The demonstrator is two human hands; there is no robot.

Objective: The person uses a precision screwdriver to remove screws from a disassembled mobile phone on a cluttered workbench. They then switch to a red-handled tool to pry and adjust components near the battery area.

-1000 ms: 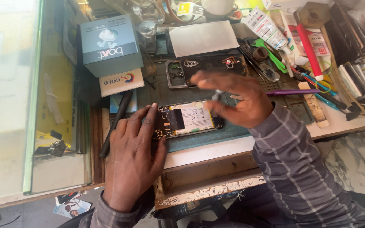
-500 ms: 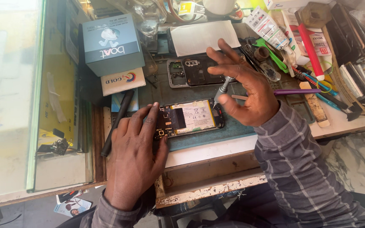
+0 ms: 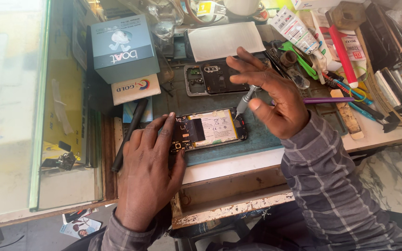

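An opened phone (image 3: 209, 129) with its battery and circuit board showing lies on a dark green work mat (image 3: 261, 135). My left hand (image 3: 150, 167) lies flat on the phone's left end and pins it to the mat. My right hand (image 3: 271, 95) grips a small silver screwdriver (image 3: 245, 100), tip down at the phone's right end. A black phone back frame (image 3: 215, 78) rests on the mat just behind.
A grey-blue box (image 3: 122, 46) stands on a smaller white box (image 3: 135, 88) at the back left. A black pen (image 3: 129, 135) lies by my left hand. Tubes, a green-handled tool (image 3: 303, 60), a purple pen (image 3: 326, 99) and several tools crowd the right. A glass counter (image 3: 10, 107) runs along the left.
My right hand has swung the screwdriver from the middle of the mat to the phone's right end and tipped it upright. The left hand has stayed on the phone.
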